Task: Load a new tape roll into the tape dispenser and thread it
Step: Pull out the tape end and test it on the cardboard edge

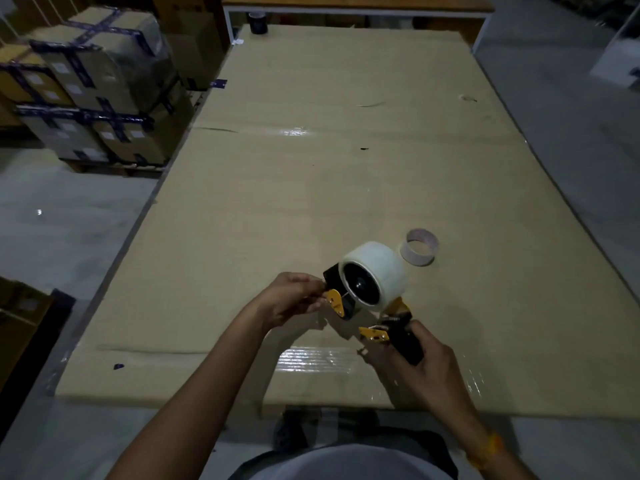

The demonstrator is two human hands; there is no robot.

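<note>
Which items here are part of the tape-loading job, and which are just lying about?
In use: tape dispenser, new tape roll, left hand, right hand.
Lying about: empty tape core, dark tape roll, stacked boxes.

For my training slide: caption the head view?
Right hand grips loaded tape dispenser; left hand pinches tape end.

Your table (346,188) is covered with flat cardboard, its joins sealed with glossy clear tape (one strip crosses the middle, another runs near your edge). On it an empty core (419,247) stands on end toward your right, and a dark roll (258,23) sits at the far left corner, well apart from it.
</note>
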